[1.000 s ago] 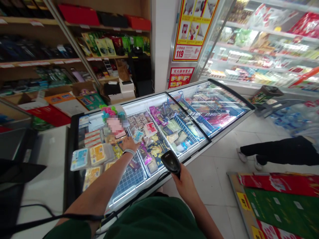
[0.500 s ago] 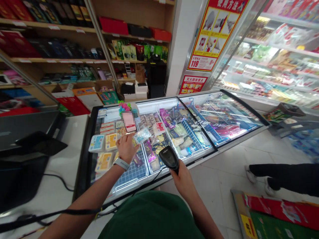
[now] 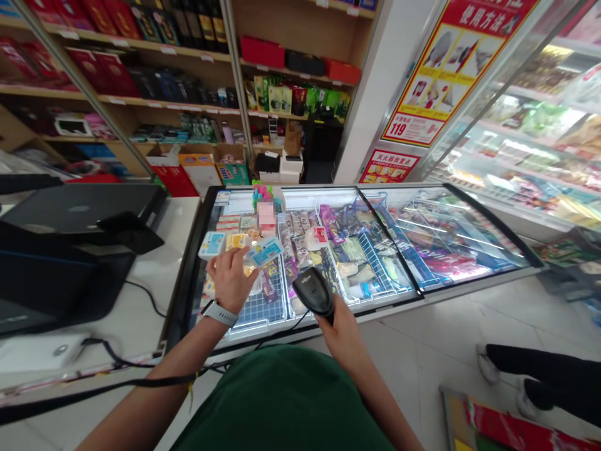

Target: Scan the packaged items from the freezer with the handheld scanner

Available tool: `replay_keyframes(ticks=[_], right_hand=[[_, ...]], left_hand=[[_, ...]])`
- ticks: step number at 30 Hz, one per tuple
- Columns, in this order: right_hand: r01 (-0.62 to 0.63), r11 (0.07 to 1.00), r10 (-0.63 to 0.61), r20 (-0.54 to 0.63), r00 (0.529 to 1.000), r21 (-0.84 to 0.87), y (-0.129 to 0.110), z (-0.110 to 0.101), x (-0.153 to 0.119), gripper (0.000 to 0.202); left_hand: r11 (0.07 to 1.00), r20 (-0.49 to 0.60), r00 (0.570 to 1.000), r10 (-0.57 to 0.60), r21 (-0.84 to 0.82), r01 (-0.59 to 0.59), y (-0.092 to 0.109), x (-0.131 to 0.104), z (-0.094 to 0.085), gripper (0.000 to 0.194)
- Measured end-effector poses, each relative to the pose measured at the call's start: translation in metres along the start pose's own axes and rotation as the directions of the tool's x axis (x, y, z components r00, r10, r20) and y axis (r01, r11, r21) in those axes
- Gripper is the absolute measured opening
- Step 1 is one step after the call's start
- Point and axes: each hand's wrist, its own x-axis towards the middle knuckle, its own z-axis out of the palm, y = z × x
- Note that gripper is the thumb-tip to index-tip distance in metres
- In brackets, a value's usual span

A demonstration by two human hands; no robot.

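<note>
My left hand (image 3: 231,280), with a pale watch on its wrist, is over the left part of the glass-topped freezer (image 3: 248,335). Its thumb and index finger pinch the left edge of a blue-and-white packet (image 3: 265,250). Right beside this hand are a blue-and-white tub (image 3: 211,244) and a yellow-and-white one (image 3: 236,240), both on the glass. A white container with a red label (image 3: 317,237) sits farther right. My right hand (image 3: 345,327) is wrapped round the handle of a black scanner (image 3: 313,292), whose head points up and left, toward the packet.
A blurred pink item (image 3: 266,216) lies by colourful curly trim at the freezer's back. A laptop (image 3: 79,210) and cables occupy the left counter (image 3: 176,250). Shelves of goods stand behind. At the lower right are a person's dark-trousered legs (image 3: 539,369) and a box edge (image 3: 511,432).
The view has swung left. My left hand has carried the packet left over the freezer, nearer the tubs, and the packet has tilted. My right hand still grips the scanner.
</note>
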Motion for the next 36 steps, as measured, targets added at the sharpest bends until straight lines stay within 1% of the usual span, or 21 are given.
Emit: replay_keyframes(ticks=[3,8,14,17,26,36], right_hand=[[0.02,1.0,-0.02,0.025,0.999,-0.006,-0.004,0.002,-0.001,0.02],[0.069,0.997,-0.066,0.056,0.996,-0.047,-0.01,0.003,-0.001,0.023],[0.067,0.996,-0.061,0.093,0.994,-0.059,-0.017,0.005,-0.002,0.02],[0.073,0.996,-0.068,0.103,0.992,-0.051,-0.017,0.005,-0.001,0.019],[0.095,0.993,-0.088,0.109,0.99,-0.064,-0.014,0.005,0.001,0.018],[0.138,0.987,-0.127,0.129,0.983,-0.077,-0.017,0.003,0.003,0.021]], left_hand=[[1.0,-0.026,1.0,0.001,0.018,-0.001,-0.004,-0.005,-0.002,0.05],[0.999,-0.033,0.999,0.0,0.049,0.002,-0.006,-0.012,-0.005,0.05],[0.999,-0.021,1.0,-0.016,0.051,0.017,-0.007,-0.014,-0.009,0.048],[0.999,-0.038,0.999,-0.007,0.045,0.009,-0.008,-0.014,-0.01,0.048],[0.999,-0.086,0.996,0.028,0.044,-0.024,-0.009,-0.014,-0.006,0.048],[1.0,-0.055,0.999,0.003,0.031,-0.002,-0.009,-0.014,-0.006,0.048]])
